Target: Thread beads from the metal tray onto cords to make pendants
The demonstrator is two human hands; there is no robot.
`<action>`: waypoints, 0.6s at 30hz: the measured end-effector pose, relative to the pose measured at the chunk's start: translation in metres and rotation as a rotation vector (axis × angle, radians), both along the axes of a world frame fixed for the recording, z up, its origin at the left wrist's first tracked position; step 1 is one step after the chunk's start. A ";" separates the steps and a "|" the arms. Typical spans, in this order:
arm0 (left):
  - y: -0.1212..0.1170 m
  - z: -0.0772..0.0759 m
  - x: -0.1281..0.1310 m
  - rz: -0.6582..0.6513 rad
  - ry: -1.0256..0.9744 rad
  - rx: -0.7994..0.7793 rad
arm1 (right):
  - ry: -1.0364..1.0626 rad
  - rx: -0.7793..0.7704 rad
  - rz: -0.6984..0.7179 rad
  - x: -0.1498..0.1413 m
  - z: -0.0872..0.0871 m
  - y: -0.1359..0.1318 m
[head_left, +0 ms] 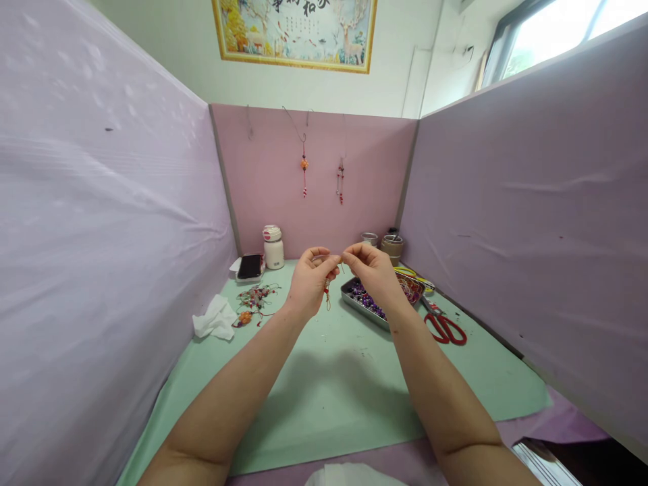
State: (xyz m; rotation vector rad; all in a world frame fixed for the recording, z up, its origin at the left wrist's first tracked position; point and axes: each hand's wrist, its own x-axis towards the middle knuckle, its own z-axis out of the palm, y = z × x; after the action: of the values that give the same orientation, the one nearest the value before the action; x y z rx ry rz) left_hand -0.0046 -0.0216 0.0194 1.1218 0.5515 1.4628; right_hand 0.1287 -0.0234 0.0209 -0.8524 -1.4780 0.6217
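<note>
Both hands are raised over the table and meet fingertip to fingertip. My left hand [310, 280] is closed, its thumb and forefinger pinched together. Below its fingers hangs a red beaded cord [327, 293] with a thin loop at the bottom. My right hand [372, 270] is also closed in a pinch, touching or nearly touching the left fingertips. A small yellowish bit and a thin thread show between the two pinches, too small to name surely. Partly behind my right hand and forearm stands a metal tray [365, 312] of purple and red beads.
Red-handled scissors [445, 329] lie right of the tray, with yellow-handled scissors [406, 271] behind. On the left are a crumpled tissue [215, 317], a pile of beaded cords [256, 295], a phone [250, 267] and a white bottle [274, 248]. Finished-looking pendants [304, 164] hang on the pink partition.
</note>
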 end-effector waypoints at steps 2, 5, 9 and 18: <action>0.000 0.001 -0.001 -0.024 -0.002 -0.011 | 0.013 -0.001 0.021 -0.001 0.000 0.000; -0.001 0.003 -0.002 -0.056 -0.031 -0.049 | 0.054 -0.007 0.073 -0.001 -0.001 0.002; 0.001 0.005 -0.004 -0.059 -0.086 -0.092 | 0.000 -0.008 0.103 0.000 -0.002 0.004; 0.001 0.004 -0.002 0.011 -0.093 -0.047 | 0.016 0.028 0.101 -0.004 0.001 -0.003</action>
State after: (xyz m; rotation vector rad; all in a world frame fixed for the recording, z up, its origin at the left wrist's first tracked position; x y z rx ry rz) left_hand -0.0068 -0.0203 0.0234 1.0101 0.5252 1.4963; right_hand 0.1252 -0.0269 0.0222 -0.7536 -1.5188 0.6798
